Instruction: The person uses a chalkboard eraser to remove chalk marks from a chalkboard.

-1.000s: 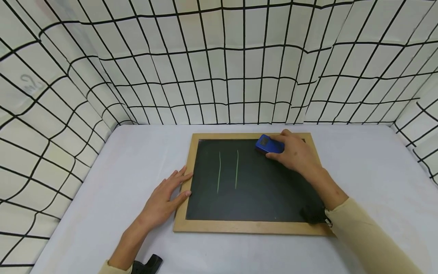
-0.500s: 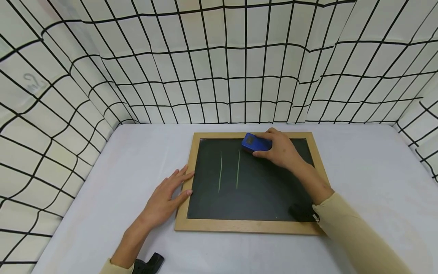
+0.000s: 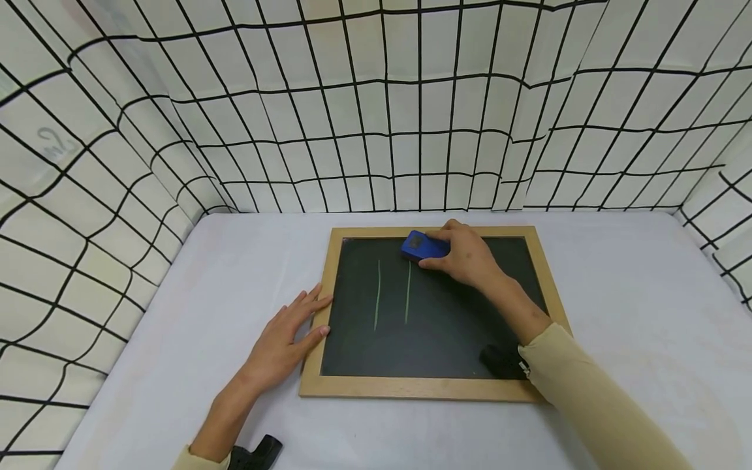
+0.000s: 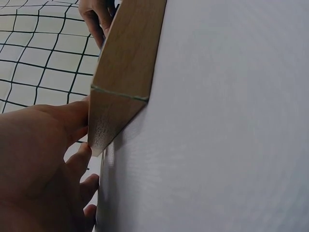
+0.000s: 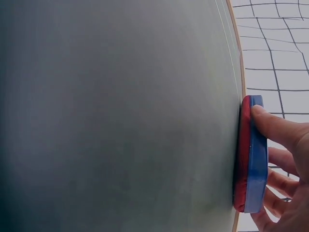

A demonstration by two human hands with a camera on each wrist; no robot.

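Observation:
A chalkboard (image 3: 446, 326) in a wooden frame lies on a white-covered table, two thin vertical chalk lines on its left half. My right hand (image 3: 467, 258) holds a blue board eraser (image 3: 416, 245) between thumb and fingers near the board's top edge, just at the upper end of the right-hand line. In the right wrist view the eraser's red felt side (image 5: 243, 159) meets the dark surface. My left hand (image 3: 282, 346) rests with straight, spread fingers on the left side of the wooden frame (image 4: 125, 53). Part of the eraser is hidden behind the right fingers.
White walls with a black grid (image 3: 405, 111) rise behind and beside the table (image 3: 176, 313). A black wrist device (image 3: 258, 452) sits by the left sleeve, and another dark one (image 3: 499, 361) hangs below the right wrist over the board.
My right hand has slid the eraser leftward along the top of the board, up to the right-hand chalk line. Both chalk lines look the same. The left hand has stayed in place.

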